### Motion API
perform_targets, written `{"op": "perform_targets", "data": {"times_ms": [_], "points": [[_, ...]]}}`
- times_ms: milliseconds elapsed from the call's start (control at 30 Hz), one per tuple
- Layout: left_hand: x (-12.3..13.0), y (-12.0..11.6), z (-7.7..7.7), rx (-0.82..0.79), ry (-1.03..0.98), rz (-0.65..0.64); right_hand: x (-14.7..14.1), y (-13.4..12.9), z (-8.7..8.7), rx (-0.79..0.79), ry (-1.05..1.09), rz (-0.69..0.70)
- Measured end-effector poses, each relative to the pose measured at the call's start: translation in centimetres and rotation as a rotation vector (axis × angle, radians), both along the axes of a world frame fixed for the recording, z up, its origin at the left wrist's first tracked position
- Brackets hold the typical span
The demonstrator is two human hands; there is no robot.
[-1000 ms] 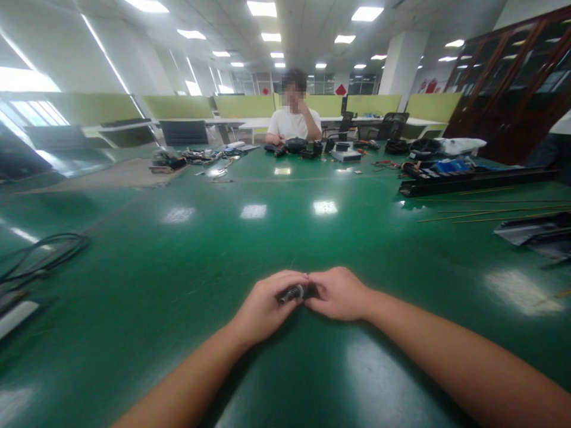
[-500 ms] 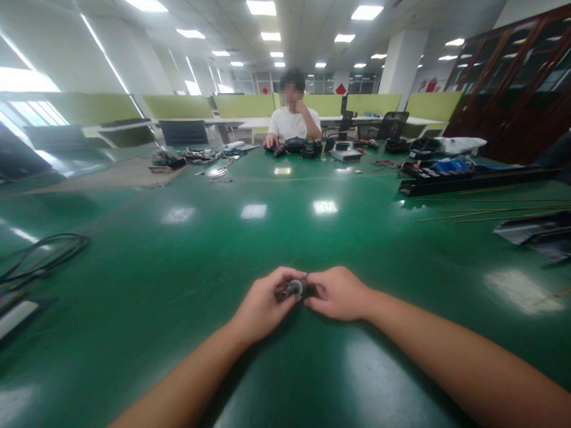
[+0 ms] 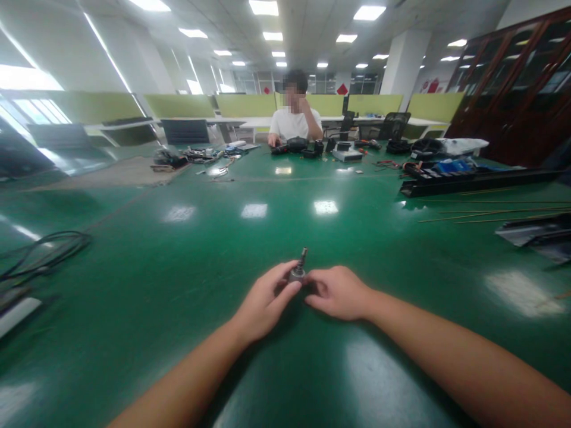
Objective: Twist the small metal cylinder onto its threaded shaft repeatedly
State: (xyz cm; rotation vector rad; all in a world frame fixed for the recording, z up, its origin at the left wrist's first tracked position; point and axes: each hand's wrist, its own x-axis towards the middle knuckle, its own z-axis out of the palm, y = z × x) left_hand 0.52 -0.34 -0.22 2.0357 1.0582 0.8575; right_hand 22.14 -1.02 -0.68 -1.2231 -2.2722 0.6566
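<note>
A small grey metal cylinder with a thin stepped shaft (image 3: 298, 273) stands nearly upright between my hands, its shaft pointing up and leaning slightly right. My left hand (image 3: 267, 300) grips its body, thumb in front and fingers behind. From the right, my right hand (image 3: 336, 292) meets the same part, its fingers curled and their tips at the part's lower right side. The base of the part is covered by my fingers, so its exact kind cannot be made out. Both hands are low over the green tabletop (image 3: 285, 368).
Black cables (image 3: 53, 249) lie at the left. A black channel-shaped rail (image 3: 446, 184), thin rods (image 3: 486, 213) and dark metal pieces (image 3: 535, 229) are at the right. Across the table sits a person in a white shirt (image 3: 289, 123), behind tools and a grey box (image 3: 347, 153).
The metal part has tipped from pointing toward me and left to standing nearly upright. My left fingers have shifted with it; my right hand has hardly moved.
</note>
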Motion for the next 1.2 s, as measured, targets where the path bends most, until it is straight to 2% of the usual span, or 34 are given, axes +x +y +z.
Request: {"op": "perform_targets", "data": {"times_ms": [167,300,467,700,1200], "points": [[-0.24,0.09,0.54,0.043,0.019,-0.041,-0.01,0.65,-0.49,-0.136,0.228,-0.09],[-0.27,0.08,0.31,0.059,0.03,-0.044,0.03,0.81,-0.61,-0.143,0.313,-0.092],[0.03,-0.11,-0.29,-0.126,-0.126,-0.027,0.02,0.55,-0.59,-0.089,0.315,-0.102],[0.21,-0.18,0.5,0.026,0.013,-0.071,-0.03,0.16,-0.33,0.101,0.245,-0.085],[0.18,-0.22,0.69,0.029,0.009,-0.07,-0.22,-0.11,-0.01,0.153,0.224,-0.065]]}}
